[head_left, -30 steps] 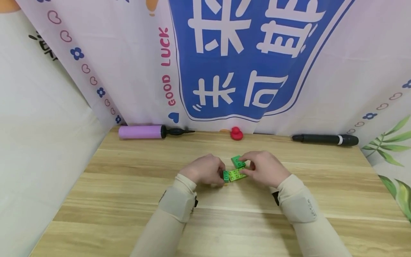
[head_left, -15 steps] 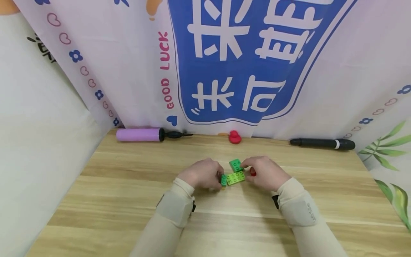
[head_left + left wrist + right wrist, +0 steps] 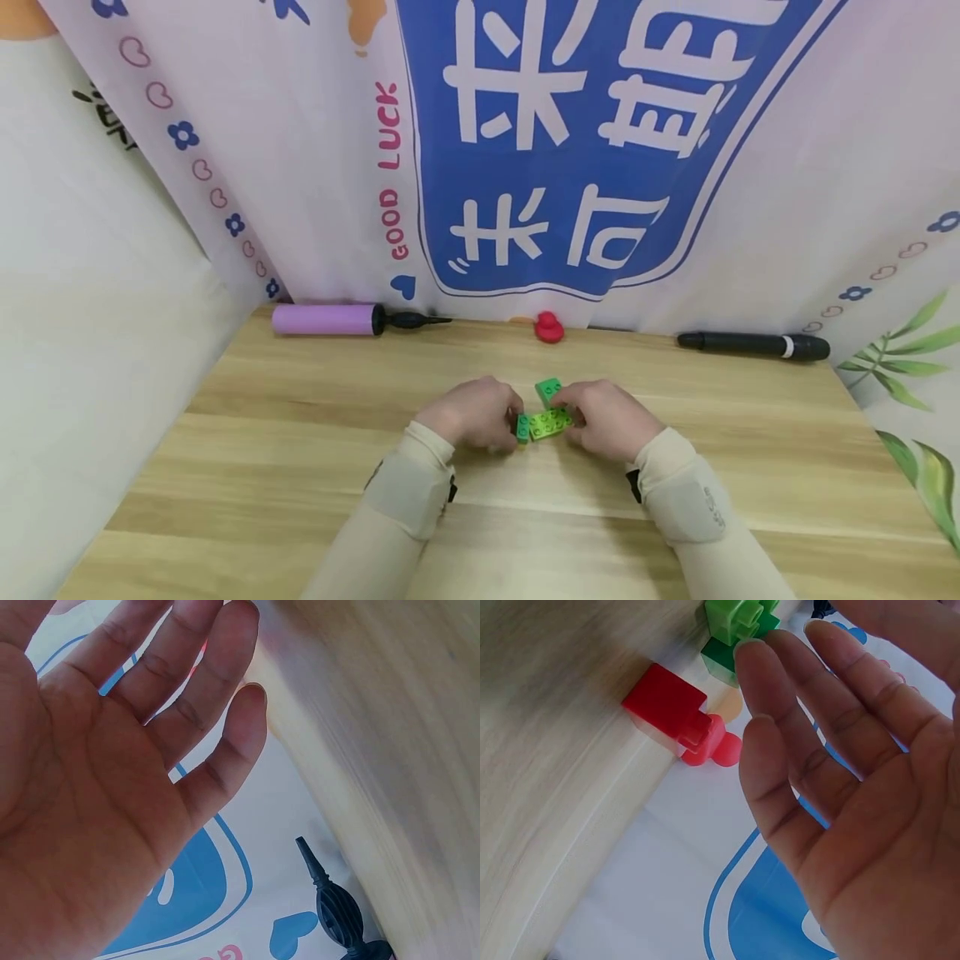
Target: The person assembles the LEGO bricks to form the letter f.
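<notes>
Two hands (image 3: 474,414) (image 3: 607,419) flank three green bricks (image 3: 522,427) (image 3: 545,425) (image 3: 548,389).

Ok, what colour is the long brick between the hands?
The long brick is lime green, best seen in the head view.

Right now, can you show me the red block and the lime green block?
Red block (image 3: 662,703): right wrist view, on a smooth side.
Lime green block (image 3: 548,424): head view, on its studded top.

Lime brick (image 3: 550,423) — glossy, probably plastic.
</notes>
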Demonstrator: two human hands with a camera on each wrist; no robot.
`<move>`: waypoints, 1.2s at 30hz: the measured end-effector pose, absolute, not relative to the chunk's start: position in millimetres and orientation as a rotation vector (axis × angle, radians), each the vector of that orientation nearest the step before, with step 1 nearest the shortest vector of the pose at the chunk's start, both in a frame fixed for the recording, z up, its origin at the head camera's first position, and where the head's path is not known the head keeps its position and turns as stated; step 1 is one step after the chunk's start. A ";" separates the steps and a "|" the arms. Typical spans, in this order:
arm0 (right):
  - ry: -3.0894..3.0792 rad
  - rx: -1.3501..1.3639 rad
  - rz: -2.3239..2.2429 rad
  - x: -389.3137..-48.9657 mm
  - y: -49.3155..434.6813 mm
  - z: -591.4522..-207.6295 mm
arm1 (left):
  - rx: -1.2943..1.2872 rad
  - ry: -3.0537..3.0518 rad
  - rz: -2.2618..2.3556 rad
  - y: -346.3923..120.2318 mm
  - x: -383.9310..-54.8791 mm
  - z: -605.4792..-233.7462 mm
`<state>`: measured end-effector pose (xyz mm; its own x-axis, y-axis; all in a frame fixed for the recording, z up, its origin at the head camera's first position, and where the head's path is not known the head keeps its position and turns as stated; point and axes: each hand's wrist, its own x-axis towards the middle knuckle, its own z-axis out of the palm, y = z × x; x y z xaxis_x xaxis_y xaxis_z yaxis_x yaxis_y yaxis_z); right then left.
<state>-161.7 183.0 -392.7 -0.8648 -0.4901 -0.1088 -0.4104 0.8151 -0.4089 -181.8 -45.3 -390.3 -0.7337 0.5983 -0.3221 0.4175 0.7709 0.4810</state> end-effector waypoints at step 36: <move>2.793 -0.667 -0.393 -157.4 173.0 -400.3 | 0.734 2.504 0.541 -44.9 -178.5 -390.1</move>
<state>-157.4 173.0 -400.3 -0.8662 -0.4696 -0.1708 -0.4043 0.8595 -0.3128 -178.5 -44.9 -390.1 -0.7451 0.5820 -0.3257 0.3956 0.7788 0.4868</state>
